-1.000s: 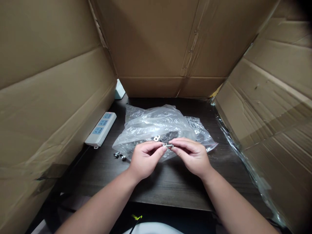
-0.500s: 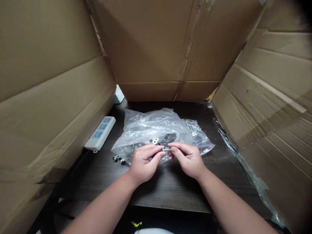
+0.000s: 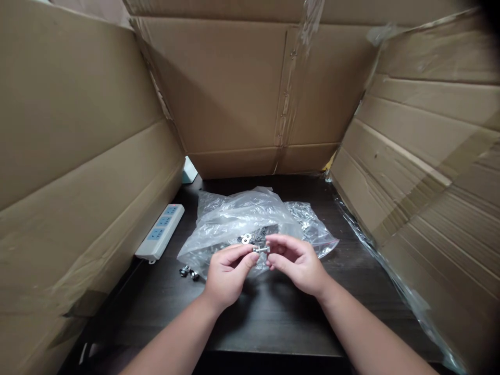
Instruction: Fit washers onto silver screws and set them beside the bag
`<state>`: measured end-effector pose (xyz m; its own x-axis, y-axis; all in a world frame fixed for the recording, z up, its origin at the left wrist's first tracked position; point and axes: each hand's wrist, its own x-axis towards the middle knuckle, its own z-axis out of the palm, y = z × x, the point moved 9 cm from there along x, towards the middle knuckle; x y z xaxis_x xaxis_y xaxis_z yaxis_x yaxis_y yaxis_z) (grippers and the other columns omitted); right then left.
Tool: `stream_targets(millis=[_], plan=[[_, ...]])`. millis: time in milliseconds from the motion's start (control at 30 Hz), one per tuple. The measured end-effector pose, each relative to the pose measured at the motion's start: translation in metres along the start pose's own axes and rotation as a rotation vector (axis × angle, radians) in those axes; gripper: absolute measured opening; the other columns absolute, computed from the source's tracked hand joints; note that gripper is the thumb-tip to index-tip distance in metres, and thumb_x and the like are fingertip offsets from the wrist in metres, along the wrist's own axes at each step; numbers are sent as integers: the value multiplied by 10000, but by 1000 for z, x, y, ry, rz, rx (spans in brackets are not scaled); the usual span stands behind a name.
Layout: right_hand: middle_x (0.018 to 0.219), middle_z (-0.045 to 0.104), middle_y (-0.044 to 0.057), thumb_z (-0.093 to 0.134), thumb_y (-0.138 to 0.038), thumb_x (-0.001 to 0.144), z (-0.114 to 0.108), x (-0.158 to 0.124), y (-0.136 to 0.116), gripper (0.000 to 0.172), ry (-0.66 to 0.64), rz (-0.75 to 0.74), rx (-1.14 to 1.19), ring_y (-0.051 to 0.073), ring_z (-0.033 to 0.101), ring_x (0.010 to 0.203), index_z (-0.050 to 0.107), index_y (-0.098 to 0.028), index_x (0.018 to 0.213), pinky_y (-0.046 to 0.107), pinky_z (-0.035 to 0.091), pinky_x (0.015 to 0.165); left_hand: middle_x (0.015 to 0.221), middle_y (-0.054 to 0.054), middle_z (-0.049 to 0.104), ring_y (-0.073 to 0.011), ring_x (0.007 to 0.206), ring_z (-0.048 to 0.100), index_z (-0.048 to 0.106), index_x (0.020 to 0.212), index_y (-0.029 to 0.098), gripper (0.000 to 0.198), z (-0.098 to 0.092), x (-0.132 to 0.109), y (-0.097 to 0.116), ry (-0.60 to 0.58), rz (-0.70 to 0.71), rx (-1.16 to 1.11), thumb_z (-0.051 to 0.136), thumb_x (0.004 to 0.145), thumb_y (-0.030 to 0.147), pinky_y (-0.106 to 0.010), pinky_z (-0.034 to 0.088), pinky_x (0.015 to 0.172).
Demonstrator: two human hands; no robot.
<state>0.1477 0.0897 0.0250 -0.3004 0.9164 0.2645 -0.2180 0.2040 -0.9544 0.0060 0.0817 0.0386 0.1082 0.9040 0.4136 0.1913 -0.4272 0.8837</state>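
A small silver bolt (image 3: 261, 249) lies sideways between my two hands, over the front of a clear plastic bag. My left hand (image 3: 228, 271) pinches its left end between thumb and forefinger. My right hand (image 3: 299, 263) is at the other end, with thumb and forefinger apart around the bolt's tip; whether a finger behind touches it I cannot tell. Just beyond the fingers, flat silver washers (image 3: 246, 238) and dark small parts show at the mouth of the plastic bag (image 3: 234, 213). Two small dark-and-metal fasteners (image 3: 189, 273) lie on the table left of my left hand.
A second clear bag (image 3: 308, 219) with metal parts lies to the right. A white power strip (image 3: 162, 234) rests at the left on the dark table (image 3: 250, 325). Cardboard walls (image 3: 242, 94) enclose the back and both sides.
The fingers of my right hand have spread from a pinch on the bolt's right end. My left hand still holds the bolt. The head view has tilted up a little.
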Motion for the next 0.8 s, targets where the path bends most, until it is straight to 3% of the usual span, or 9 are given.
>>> stream_targets(millis=[133, 300, 400, 467, 533, 633, 700, 800], plan=[[820, 622, 37, 678, -347, 794, 1, -1, 1, 180, 20, 31, -64, 131, 609, 596, 683, -192, 885, 271, 529, 559, 687, -38, 679, -160, 645, 618, 744, 824, 199, 108, 2, 0, 8, -28, 77, 63, 639, 803, 192, -258, 496, 606], [474, 523, -2, 446, -577, 882, -2, -3, 29, 527, -16, 224, -175, 91, 501, 373, 575, -143, 614, 197, 387, 365, 728, -57, 694, -165, 653, 630, 742, 841, 192, 115, 8, -3, 16, -62, 187, 177, 638, 798, 173, -260, 498, 604], [584, 570, 15, 411, -625, 870, -5, -3, 32, 544, -14, 261, -87, 102, 544, 408, 618, -128, 787, 202, 416, 361, 725, -54, 694, -164, 657, 631, 744, 826, 194, 113, 8, -3, 14, -58, 170, 186, 634, 805, 183, -254, 495, 599], [747, 607, 26, 582, -524, 826, -5, -2, 22, 406, -16, 188, -21, 115, 600, 518, 617, -157, 995, 235, 504, 454, 733, -53, 698, -168, 669, 633, 746, 819, 191, 109, 4, -2, 12, -13, 131, 166, 638, 804, 196, -254, 497, 605], [871, 614, 28, 719, -367, 755, -2, -1, 11, 406, -30, 116, 27, 126, 626, 613, 595, -211, 1109, 269, 553, 550, 741, -50, 700, -161, 652, 625, 747, 816, 190, 109, 0, -1, 9, 15, 82, 126, 641, 803, 209, -254, 499, 604], [895, 630, 32, 731, -273, 743, 1, -3, 5, 296, -13, 75, 35, 132, 635, 627, 652, -216, 1022, 281, 563, 574, 726, -45, 699, -164, 658, 627, 749, 811, 192, 111, 1, 0, 9, -2, 52, 82, 640, 805, 213, -259, 502, 622], [810, 646, 33, 706, -288, 769, 1, -4, 7, 200, 7, 93, 14, 132, 631, 578, 677, -188, 940, 271, 552, 531, 714, -47, 696, -175, 682, 635, 748, 798, 192, 112, 4, 0, 12, -27, 66, 87, 637, 807, 206, -264, 501, 633], [617, 619, 7, 674, -351, 801, 4, -6, 13, 222, 0, 151, -5, 122, 596, 481, 672, -156, 905, 235, 510, 436, 699, -44, 686, -164, 649, 622, 741, 781, 190, 115, 8, -2, 15, -63, 102, 109, 630, 810, 186, -261, 490, 614]])
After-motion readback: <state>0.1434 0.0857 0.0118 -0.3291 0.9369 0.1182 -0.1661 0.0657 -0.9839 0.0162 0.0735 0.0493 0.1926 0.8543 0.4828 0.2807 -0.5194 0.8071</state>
